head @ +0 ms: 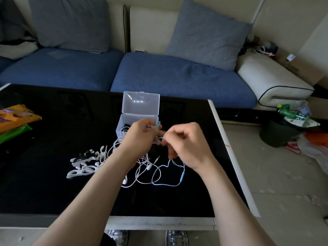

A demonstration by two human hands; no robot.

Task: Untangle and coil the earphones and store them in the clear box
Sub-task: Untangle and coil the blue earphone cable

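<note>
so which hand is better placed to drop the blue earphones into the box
Left, probably. The left hand holds the blue loops beside the open clear box; the right hand only pinches the trailing cable, farther away.

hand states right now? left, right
Left hand: grip closed on the blue earphones.
Right hand: grip pinches the same cable.
</note>
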